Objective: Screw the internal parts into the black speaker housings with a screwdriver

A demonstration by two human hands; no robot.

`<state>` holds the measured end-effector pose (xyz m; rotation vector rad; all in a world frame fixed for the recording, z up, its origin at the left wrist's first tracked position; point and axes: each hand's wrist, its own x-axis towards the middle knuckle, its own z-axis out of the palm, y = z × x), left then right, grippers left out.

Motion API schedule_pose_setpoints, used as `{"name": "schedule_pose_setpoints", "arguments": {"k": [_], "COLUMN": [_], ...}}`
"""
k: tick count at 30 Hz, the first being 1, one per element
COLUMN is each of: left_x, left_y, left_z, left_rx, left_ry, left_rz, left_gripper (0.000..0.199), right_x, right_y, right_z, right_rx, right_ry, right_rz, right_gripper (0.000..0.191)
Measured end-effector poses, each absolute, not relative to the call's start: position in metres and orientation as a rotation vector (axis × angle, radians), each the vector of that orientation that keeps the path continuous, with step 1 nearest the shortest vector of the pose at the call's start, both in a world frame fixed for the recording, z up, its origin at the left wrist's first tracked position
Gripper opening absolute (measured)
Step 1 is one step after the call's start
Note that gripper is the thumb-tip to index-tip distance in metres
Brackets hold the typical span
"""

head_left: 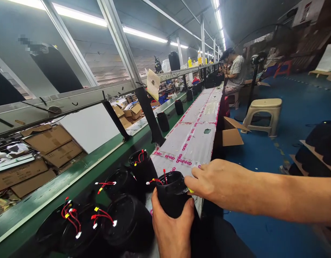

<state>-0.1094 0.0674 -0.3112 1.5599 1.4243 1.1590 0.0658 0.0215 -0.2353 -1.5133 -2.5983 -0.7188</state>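
Observation:
My left hand (174, 233) is wrapped round a black cylindrical housing (171, 204), open at the top and tilted. Red wires (160, 179) with small white and red connectors stick out of its opening. At the right side of its rim, my right hand (212, 181) is closed on a small yellow tool (191, 190). Most of that tool is hidden in the fingers, so its exact kind does not show. Several similar black housings (128, 222) stand to the left, with red wires and white, red and yellow connectors at their tops.
A cardboard-covered bench (193, 132) with pink lettering runs ahead, beside a green conveyor belt (101, 161) carrying more black housings (163, 122). A metal post (146, 111) rises beside it. On the right are a beige stool (263, 111), an open carton (231, 136) and a seated person (236, 70).

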Motion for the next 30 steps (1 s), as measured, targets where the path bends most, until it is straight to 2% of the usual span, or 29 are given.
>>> {"name": "schedule_pose_setpoints", "arguments": {"k": [7, 14, 18, 23, 26, 30], "left_x": [-0.11, -0.11, -0.11, -0.115, -0.118, -0.119], "left_y": [0.064, 0.066, 0.063, 0.064, 0.065, 0.066], "left_z": [-0.306, -0.306, -0.302, -0.302, -0.303, -0.306], "left_rx": [1.577, 1.612, 1.618, 1.464, 1.431, 1.349], "left_ry": [1.468, 1.496, 1.539, 1.189, 0.998, 0.915], "left_rz": [1.13, 1.143, 1.074, 1.146, 1.178, 1.104], "left_gripper": [0.079, 0.076, 0.084, 0.086, 0.088, 0.075], "right_x": [0.063, 0.058, 0.062, 0.076, 0.084, 0.086], "right_y": [0.027, 0.032, 0.033, 0.031, 0.033, 0.033], "right_z": [-0.222, -0.22, -0.222, -0.241, -0.256, -0.261], "right_rx": [-1.497, -1.502, -1.541, -1.452, -1.271, -1.088], "right_ry": [-2.671, -2.674, -2.742, -2.625, -2.55, -2.379], "right_rz": [-0.67, -0.657, -0.633, -0.672, -0.61, -0.278], "right_gripper": [0.017, 0.019, 0.015, 0.003, 0.019, 0.031]}}
